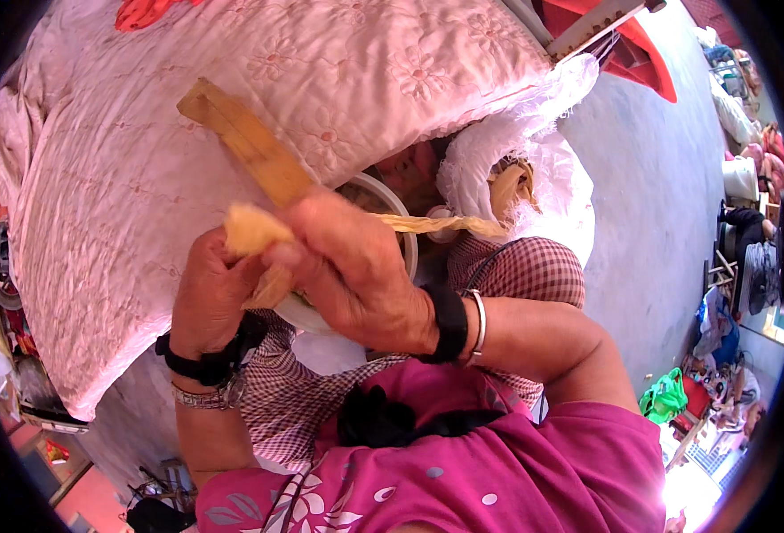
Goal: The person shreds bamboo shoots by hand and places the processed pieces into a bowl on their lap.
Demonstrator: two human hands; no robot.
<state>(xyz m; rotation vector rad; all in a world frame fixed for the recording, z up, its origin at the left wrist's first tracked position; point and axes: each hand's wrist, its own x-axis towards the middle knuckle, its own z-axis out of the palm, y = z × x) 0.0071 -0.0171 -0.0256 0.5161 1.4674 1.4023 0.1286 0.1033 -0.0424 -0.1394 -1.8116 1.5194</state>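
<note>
My left hand (214, 298) and my right hand (347, 266) are close together, both closed on pale yellow strip material (254, 231), its exact shape partly hidden by my fingers. A wide flat yellow strip (250, 142) extends up-left from my hands over the pink quilt. A thin crinkled strip (445, 226) reaches right from behind my right hand toward the white sack. Beneath my hands is a white round container (411, 259), mostly covered by them. My right hand is slightly blurred.
The pink quilted bedding (116, 178) fills the upper left. An open white sack (561, 178) holds tan material beside my checked-cloth-covered knee (525, 275). A red object (640, 62) lies at the top. Grey floor (649, 231) stretches right toward clutter, with a green bag (663, 395).
</note>
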